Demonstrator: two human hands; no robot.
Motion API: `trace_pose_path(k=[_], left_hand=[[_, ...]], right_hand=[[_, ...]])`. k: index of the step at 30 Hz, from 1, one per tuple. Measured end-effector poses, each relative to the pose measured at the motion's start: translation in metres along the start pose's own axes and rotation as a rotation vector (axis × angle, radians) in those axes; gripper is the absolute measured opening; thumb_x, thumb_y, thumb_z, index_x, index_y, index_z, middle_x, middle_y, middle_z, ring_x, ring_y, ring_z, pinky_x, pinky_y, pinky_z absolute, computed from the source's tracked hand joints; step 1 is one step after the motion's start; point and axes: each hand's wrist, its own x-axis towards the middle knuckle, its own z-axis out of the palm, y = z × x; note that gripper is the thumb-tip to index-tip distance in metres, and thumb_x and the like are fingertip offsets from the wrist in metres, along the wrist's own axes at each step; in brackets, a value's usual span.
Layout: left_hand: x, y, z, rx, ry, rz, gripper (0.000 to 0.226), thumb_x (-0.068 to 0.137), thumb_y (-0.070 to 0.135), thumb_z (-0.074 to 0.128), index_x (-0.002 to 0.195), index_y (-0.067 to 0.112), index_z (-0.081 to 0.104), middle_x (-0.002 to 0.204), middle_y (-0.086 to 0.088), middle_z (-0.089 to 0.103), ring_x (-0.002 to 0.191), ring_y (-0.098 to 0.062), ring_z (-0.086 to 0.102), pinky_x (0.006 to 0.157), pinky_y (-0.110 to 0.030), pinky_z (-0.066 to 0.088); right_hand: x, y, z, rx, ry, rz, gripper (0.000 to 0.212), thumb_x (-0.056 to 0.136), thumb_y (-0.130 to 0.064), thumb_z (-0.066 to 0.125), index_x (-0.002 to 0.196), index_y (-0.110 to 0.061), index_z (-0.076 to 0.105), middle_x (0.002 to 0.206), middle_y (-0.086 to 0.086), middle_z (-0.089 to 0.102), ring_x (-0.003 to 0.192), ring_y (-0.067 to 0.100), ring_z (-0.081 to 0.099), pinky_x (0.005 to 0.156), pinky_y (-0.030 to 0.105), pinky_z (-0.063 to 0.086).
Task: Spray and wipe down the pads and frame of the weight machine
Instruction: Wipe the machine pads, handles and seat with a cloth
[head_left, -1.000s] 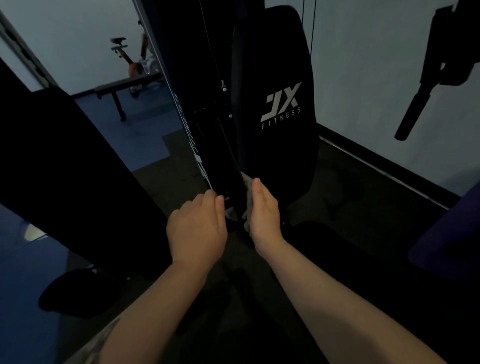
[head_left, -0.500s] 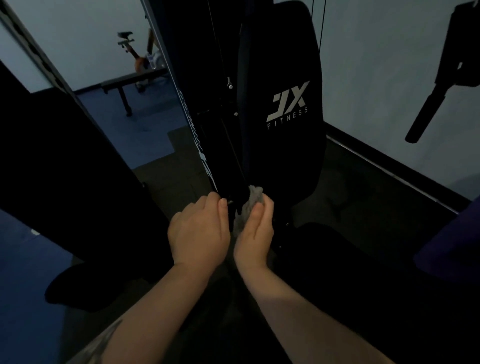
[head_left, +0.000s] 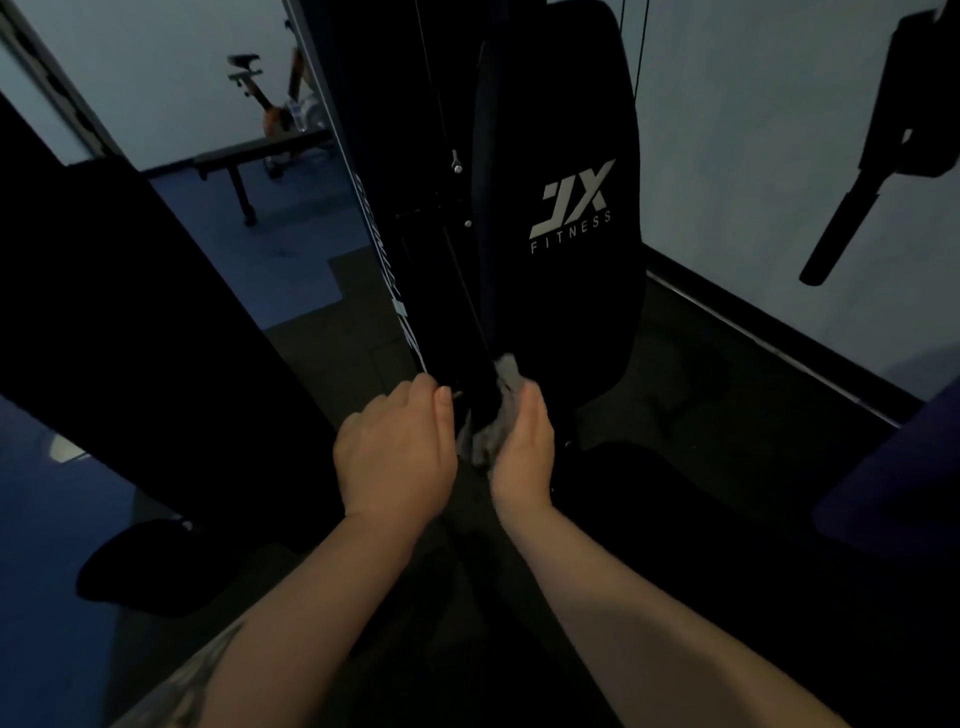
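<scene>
Cloth (head_left: 496, 415) is pinched in right hand (head_left: 522, 449) against back pad's (head_left: 558, 208) lower left edge; left hand (head_left: 397, 457) curled, fingers together, alongside. "JX FITNESS" is printed above fingertips. Floor right of pad is open.

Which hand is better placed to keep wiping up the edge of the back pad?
Right. The right hand already holds the grey cloth against the lower edge of the back pad. The left hand rests beside it on the frame, with no cloth seen in it.
</scene>
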Motion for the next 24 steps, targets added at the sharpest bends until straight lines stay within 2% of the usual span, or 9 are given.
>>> trace_pose_path(k=[3,5,7,12,17,19,21,22,24], left_hand=[[0.001,-0.001,0.001,0.005,0.001,0.022,0.039,0.099,0.033,0.024,0.078,0.019,0.053,0.063,0.002,0.055,0.050,-0.015,0.039,0.051,-0.027,0.023],[0.000,-0.001,0.002,0.013,0.017,0.027,0.038,0.099,0.032,0.025,0.078,0.019,0.053,0.063,0.002,0.055,0.050,-0.014,0.037,0.051,-0.027,0.023],[0.001,-0.001,0.002,0.010,0.004,0.015,0.037,0.098,0.033,0.025,0.080,0.019,0.053,0.065,0.001,0.056,0.052,-0.013,0.036,0.052,-0.028,0.024],[0.001,-0.002,0.002,0.013,0.000,0.039,0.035,0.098,0.031,0.028,0.080,0.018,0.055,0.066,0.001,0.055,0.052,-0.020,0.049,0.051,-0.028,0.025],[0.001,-0.002,0.004,0.033,0.021,0.053,0.037,0.097,0.032,0.026,0.078,0.019,0.054,0.064,0.002,0.056,0.051,-0.020,0.051,0.051,-0.028,0.023],[0.001,-0.003,0.005,0.043,0.031,0.060,0.035,0.096,0.032,0.027,0.078,0.018,0.054,0.064,0.002,0.056,0.050,-0.021,0.051,0.050,-0.027,0.024],[0.001,-0.003,0.005,0.042,0.031,0.056,0.035,0.097,0.031,0.028,0.078,0.018,0.054,0.064,0.001,0.056,0.050,-0.021,0.051,0.049,-0.027,0.024],[0.002,-0.003,0.005,0.031,0.023,0.055,0.035,0.097,0.031,0.028,0.079,0.018,0.054,0.065,0.001,0.056,0.050,-0.020,0.050,0.050,-0.027,0.024],[0.001,-0.004,0.005,0.005,0.013,0.052,0.035,0.098,0.031,0.027,0.080,0.018,0.054,0.066,0.001,0.056,0.052,-0.019,0.049,0.051,-0.028,0.025]], right_hand=[[0.000,0.030,-0.014,0.000,0.002,0.247,0.043,0.103,-0.043,0.031,0.133,-0.024,0.056,0.126,0.002,0.063,0.111,0.013,0.059,0.098,0.029,0.043],[0.012,0.021,-0.013,-0.027,-0.093,0.326,0.046,0.100,-0.049,0.033,0.130,-0.025,0.059,0.122,0.006,0.066,0.098,0.016,0.061,0.083,0.030,0.048],[0.026,0.002,-0.005,-0.010,-0.152,0.237,0.045,0.098,-0.051,0.035,0.125,-0.028,0.062,0.119,0.006,0.067,0.097,0.016,0.062,0.077,0.027,0.047],[0.011,0.013,-0.004,0.008,-0.064,0.121,0.044,0.100,-0.053,0.030,0.128,-0.032,0.058,0.107,-0.015,0.061,0.097,-0.001,0.056,0.095,0.024,0.044],[0.017,0.003,-0.010,-0.073,-0.156,0.387,0.043,0.099,-0.051,0.037,0.106,-0.023,0.068,0.113,0.020,0.068,0.098,0.031,0.066,0.096,0.048,0.049],[0.024,-0.012,-0.004,-0.066,-0.200,0.331,0.048,0.099,-0.051,0.037,0.125,-0.020,0.062,0.110,0.014,0.069,0.094,0.026,0.066,0.081,0.035,0.057],[0.024,-0.021,-0.001,-0.004,-0.215,0.202,0.050,0.101,-0.049,0.034,0.140,-0.022,0.049,0.123,-0.004,0.061,0.104,0.006,0.058,0.085,0.018,0.047],[0.022,-0.016,-0.002,0.005,-0.195,0.151,0.049,0.102,-0.047,0.031,0.143,-0.025,0.045,0.128,-0.012,0.056,0.109,-0.004,0.053,0.089,0.013,0.040],[0.012,-0.002,-0.010,0.003,-0.181,0.173,0.041,0.104,-0.040,0.029,0.131,-0.023,0.055,0.112,-0.017,0.061,0.092,-0.009,0.055,0.079,0.008,0.042]])
